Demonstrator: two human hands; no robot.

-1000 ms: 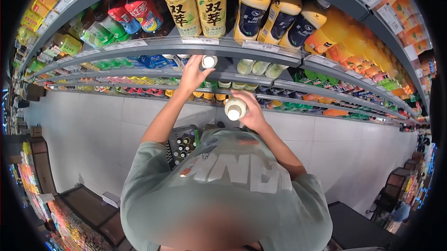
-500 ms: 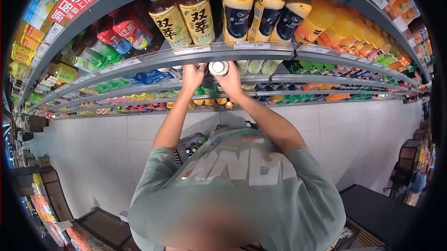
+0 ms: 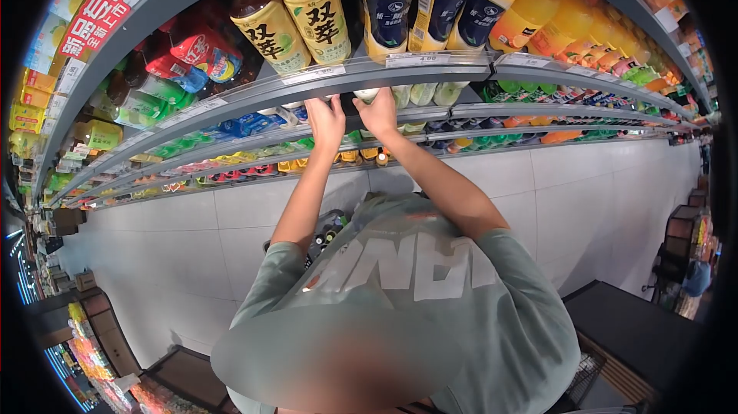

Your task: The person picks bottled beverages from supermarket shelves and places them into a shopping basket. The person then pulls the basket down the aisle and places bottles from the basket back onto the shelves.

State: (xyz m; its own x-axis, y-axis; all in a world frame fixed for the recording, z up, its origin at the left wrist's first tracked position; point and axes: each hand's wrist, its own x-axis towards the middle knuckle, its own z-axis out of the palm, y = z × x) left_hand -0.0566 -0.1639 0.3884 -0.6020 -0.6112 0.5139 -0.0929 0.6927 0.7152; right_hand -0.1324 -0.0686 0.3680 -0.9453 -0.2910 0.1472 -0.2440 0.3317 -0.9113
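Both of my hands reach onto the second shelf, under the lip of the upper shelf [image 3: 369,73]. My right hand [image 3: 378,114] is closed round a pale bottle [image 3: 367,94], of which only a small part shows below the lip. To its left, my left hand [image 3: 326,119] is curled at the shelf edge. A bit of white shows at its fingertips, but what it holds, if anything, is hidden. Pale green bottles [image 3: 423,94] stand just right of my right hand.
Above are yellow-labelled bottles [image 3: 317,20], dark-labelled yellow bottles [image 3: 388,14] and orange juice bottles [image 3: 525,10]. A crate [image 3: 327,231] with bottles stands on the floor behind my left forearm. Dark display tables [image 3: 630,329] are at the lower right.
My right hand has carried its bottle up and left from beside the lower shelves onto the second shelf. The bottle by my left hand has mostly gone out of sight. The view has shifted.
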